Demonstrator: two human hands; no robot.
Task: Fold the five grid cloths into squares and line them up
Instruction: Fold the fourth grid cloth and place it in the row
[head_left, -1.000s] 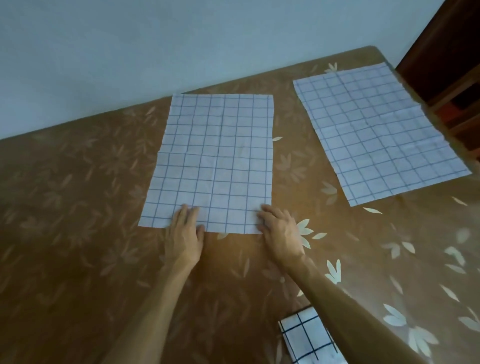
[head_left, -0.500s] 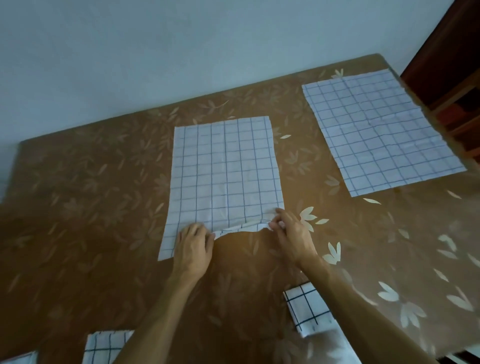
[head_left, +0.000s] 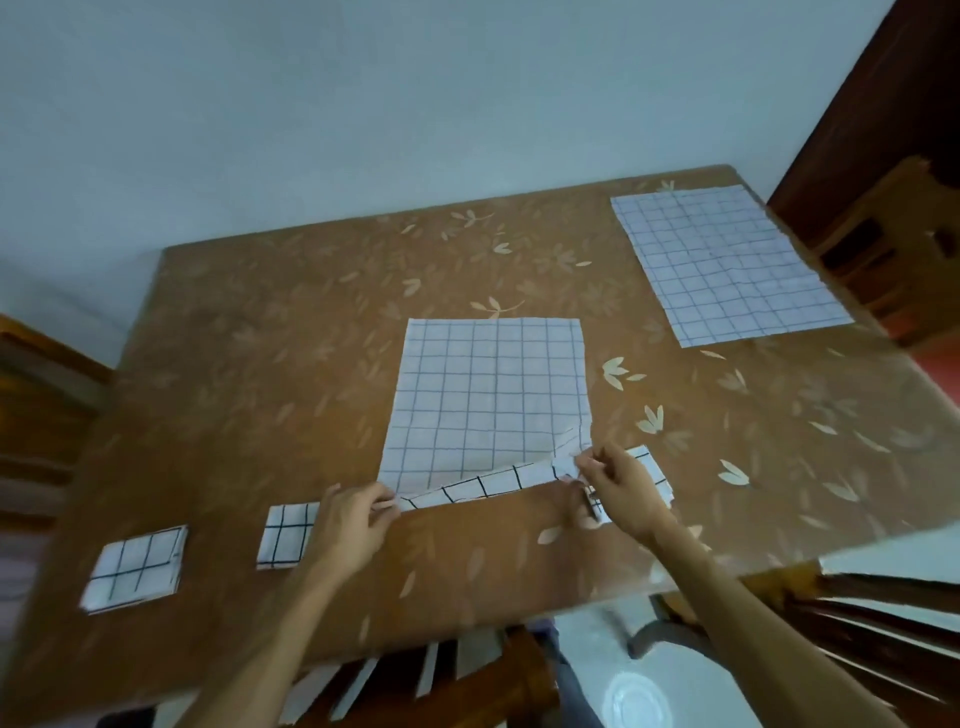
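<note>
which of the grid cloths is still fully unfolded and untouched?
The far-right cloth, flat near the table's far right corner. The centre cloth has its near edge pinched up by both hands; the others near the front edge are already folded.

Open desk left and beyond the centre cloth

Bare desk (head_left: 249, 364) lies left of and beyond the centre cloth (head_left: 488, 395); folded squares (head_left: 135, 566) sit nearer-left, a flat cloth (head_left: 727, 265) far right.
</note>
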